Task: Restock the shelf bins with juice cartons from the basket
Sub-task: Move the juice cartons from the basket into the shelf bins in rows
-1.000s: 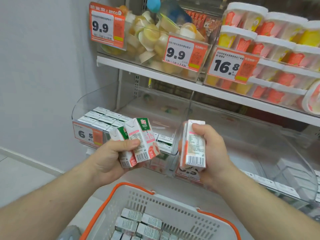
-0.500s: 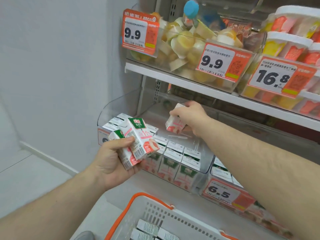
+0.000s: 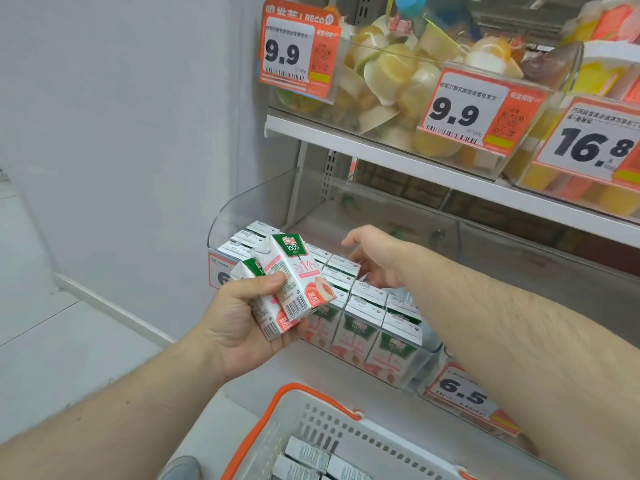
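Observation:
My left hand (image 3: 239, 323) grips two white, pink and green juice cartons (image 3: 294, 271) in front of the lower left clear shelf bin (image 3: 249, 206). Rows of the same cartons (image 3: 367, 306) stand upright in that bin; its back part behind them is bare. My right hand (image 3: 377, 258) hovers over the cartons' tops, fingers apart, with nothing in it. Below, the white basket with an orange rim (image 3: 311, 427) holds several more cartons (image 3: 308, 459).
The upper shelf (image 3: 381, 154) carries clear bins of jelly cups (image 3: 391, 81) with 9.9 and 16.8 price tags. A 6.5 tag (image 3: 464, 393) marks the neighbouring lower bin. A white wall (image 3: 121, 133) stands at left; a grey shoe (image 3: 180, 469) shows beside the basket.
My right hand carried a carton from in front of me into the left bin and let it go; it now hovers empty. My left hand has kept its two cartons.

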A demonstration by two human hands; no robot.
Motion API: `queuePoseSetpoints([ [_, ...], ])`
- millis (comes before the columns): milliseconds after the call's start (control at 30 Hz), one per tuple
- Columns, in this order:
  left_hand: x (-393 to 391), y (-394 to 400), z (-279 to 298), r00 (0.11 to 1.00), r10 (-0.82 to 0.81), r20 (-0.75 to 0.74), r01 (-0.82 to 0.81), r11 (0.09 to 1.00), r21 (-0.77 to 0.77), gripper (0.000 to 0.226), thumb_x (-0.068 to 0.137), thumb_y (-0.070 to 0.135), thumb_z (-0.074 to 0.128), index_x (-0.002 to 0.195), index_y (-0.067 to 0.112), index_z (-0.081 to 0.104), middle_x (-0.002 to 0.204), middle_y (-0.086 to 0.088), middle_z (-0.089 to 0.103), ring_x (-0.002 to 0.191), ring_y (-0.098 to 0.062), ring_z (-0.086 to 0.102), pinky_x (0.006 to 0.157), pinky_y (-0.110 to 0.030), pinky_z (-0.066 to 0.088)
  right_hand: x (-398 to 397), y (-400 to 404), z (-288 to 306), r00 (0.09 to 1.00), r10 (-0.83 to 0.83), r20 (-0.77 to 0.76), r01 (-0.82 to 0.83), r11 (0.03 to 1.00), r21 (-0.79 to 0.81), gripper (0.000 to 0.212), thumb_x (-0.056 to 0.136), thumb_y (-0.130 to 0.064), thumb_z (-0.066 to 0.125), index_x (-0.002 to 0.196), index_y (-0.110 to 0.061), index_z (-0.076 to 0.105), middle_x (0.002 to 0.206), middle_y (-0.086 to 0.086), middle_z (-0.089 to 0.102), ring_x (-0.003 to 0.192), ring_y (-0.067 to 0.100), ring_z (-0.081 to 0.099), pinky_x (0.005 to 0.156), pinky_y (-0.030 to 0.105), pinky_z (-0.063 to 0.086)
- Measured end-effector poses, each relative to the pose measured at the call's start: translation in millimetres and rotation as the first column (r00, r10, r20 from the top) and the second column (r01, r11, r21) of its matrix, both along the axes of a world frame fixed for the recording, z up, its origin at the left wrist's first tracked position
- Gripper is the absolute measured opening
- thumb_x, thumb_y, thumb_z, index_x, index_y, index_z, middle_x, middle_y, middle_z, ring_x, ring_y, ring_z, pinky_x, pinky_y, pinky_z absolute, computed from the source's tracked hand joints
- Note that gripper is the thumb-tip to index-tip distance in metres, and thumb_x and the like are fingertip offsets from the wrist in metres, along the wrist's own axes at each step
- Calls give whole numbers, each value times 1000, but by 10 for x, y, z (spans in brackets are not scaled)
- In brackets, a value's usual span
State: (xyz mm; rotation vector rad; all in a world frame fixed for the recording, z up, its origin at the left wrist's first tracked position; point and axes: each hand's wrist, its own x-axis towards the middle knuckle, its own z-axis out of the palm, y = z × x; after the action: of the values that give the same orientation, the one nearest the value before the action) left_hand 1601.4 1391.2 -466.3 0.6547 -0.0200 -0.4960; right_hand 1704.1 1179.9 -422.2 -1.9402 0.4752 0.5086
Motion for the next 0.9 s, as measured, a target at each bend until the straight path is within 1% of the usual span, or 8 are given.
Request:
queuePoseSetpoints([
  [167, -38, -15, 43, 1000, 7, 18, -8, 999, 41, 30, 49, 12, 79, 79, 13, 80, 87, -12, 74, 65, -24, 70, 57, -30, 55, -123, 38, 41, 998, 57, 22, -57, 998, -18, 16, 73, -9, 49, 89, -7, 47, 84, 14, 59, 56, 25, 58, 55, 32, 48],
  [267, -66, -13, 79, 998, -4, 64, -3, 994, 108, 24, 60, 2, 68, 77, 14, 80, 88, -13, 74, 68, -24, 71, 60, -32, 56, -232, 112, 158, 984, 170, 46, -144, 925, -352, 27, 93, -30, 49, 104, -7, 56, 99, 8, 67, 80, 25, 64, 78, 40, 53],
  [333, -96, -11, 105, 992, -35, 123, 14, 986, 169, 27, 60, 3, 67, 82, 14, 80, 93, -15, 74, 73, -27, 72, 60, -34, 57, -321, 183, 285, 931, 231, 284, -40, 835, -549, 36, 98, -37, 48, 114, -8, 62, 107, 5, 68, 95, 25, 65, 92, 42, 51],
  [467, -159, -37, 164, 955, -132, 266, 48, 952, 301, 40, 57, 2, 73, 96, 9, 76, 104, -21, 72, 86, -32, 72, 71, -42, 60, -776, 298, 651, 783, 340, 521, -234, 937, -259, 22, 88, -34, 59, 102, -19, 68, 101, 6, 71, 75, 19, 66, 73, 37, 54],
  [600, -235, -121, 230, 892, -210, 401, 63, 935, 349, 51, 57, 1, 77, 105, 18, 73, 102, -18, 72, 89, -30, 70, 77, -41, 59, -1253, 348, 747, 676, 660, 329, -519, 743, -424, 44, 79, -50, 64, 121, -37, 62, 114, -12, 66, 97, 6, 63, 77, 23, 49],
  [667, -268, -178, 255, 889, -215, 404, 66, 934, 351, 45, 61, -1, 74, 98, 24, 76, 97, -15, 73, 84, -27, 71, 68, -37, 60, -1300, 336, 712, 672, 663, 330, -436, 714, -547, 28, 85, -45, 66, 112, -37, 67, 111, -15, 67, 99, 3, 62, 88, 31, 53],
  [800, -262, -227, 244, 948, -125, 293, 16, 937, 348, 30, 61, 6, 76, 90, 13, 75, 92, -18, 70, 77, -28, 66, 62, -34, 55, -1218, 154, 832, 740, 399, 541, -92, 857, -506, 14, 80, -39, 64, 81, -28, 73, 78, -6, 71, 78, 15, 69, 73, 44, 60],
  [900, -253, -236, 249, 981, -45, 188, -25, 935, 354, 36, 58, 4, 82, 90, 12, 70, 79, -14, 67, 73, -27, 63, 67, -38, 53, -1035, 8, 970, 751, 318, 579, 173, 751, -638, 18, 83, -39, 61, 89, -23, 68, 86, -1, 68, 84, 23, 64, 69, 36, 54],
])
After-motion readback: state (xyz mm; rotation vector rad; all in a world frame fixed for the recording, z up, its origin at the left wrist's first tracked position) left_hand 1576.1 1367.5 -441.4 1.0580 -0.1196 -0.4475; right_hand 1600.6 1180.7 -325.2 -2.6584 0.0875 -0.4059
